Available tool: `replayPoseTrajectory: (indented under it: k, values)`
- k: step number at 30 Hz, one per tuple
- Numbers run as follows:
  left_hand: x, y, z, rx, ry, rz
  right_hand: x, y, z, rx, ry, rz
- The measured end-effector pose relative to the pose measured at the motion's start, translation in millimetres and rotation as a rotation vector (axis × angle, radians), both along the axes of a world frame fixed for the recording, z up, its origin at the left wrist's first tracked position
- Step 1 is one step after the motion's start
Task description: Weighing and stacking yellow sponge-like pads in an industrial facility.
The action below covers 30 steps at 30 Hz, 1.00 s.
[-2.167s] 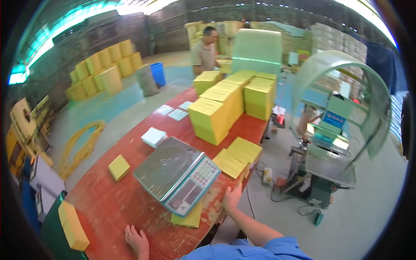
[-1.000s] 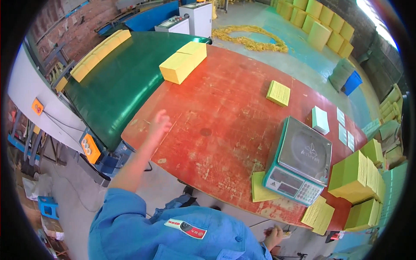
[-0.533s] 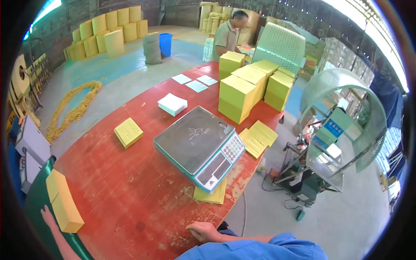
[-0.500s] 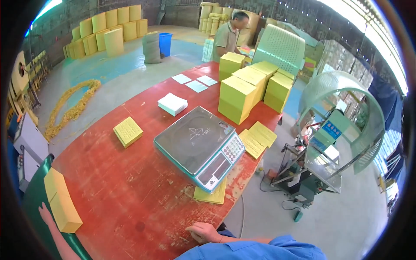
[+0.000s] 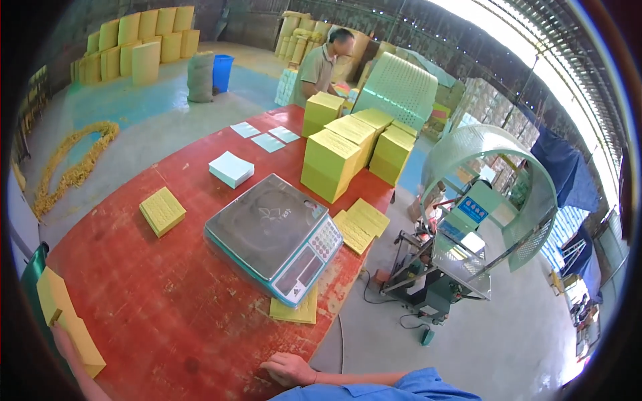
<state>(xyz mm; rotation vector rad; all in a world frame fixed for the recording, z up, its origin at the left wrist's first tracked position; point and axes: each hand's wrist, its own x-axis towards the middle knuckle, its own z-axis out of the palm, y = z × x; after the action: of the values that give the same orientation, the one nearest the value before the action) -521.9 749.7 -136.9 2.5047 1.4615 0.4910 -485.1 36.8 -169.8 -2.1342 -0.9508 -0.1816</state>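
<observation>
At the table's left edge, two yellow paper stacks (image 5: pixel 81 351) lie end to end. My left hand (image 5: pixel 62 339) touches them from the outer side, by the joint between the two; most of its fingers are hidden or unclear. My right hand (image 5: pixel 289 369) rests on the near edge of the red table (image 5: pixel 167 301), its fingers loosely curled with nothing visible in them. Ahead of it stands a digital scale (image 5: pixel 267 230) with a bare dark pan. Yellow sheets (image 5: pixel 301 307) stick out from under its near corner.
A small yellow stack (image 5: pixel 162 211), a white card stack (image 5: pixel 231 169) and loose pale cards (image 5: pixel 267 142) lie on the table. Tall yellow stacks (image 5: pixel 328 164) stand at the far right, near a person (image 5: pixel 317 70). A machine with a round perforated guard (image 5: pixel 495 147) stands right of the table.
My left hand has moved from beside the yellow stacks to contact at their joint, where a notch now shows. The view has swung right. My right hand stays at the table edge.
</observation>
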Motion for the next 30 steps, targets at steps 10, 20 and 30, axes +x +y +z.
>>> replayPoseTrajectory:
  k: [10,20,30]
  values:
    - [59.6,-226.3,-18.4,0.194,0.225,-0.247,3.4,-15.2,-1.4,0.102,0.111,0.177]
    - [39.8,-631.5,46.2,0.054,-0.004,-0.578,-19.0,-109.1,-54.3,0.051,1.307,0.709]
    - [1.1,-709.2,80.2,0.131,-0.129,-0.720,-16.7,-134.0,-68.6,0.808,2.031,0.794]
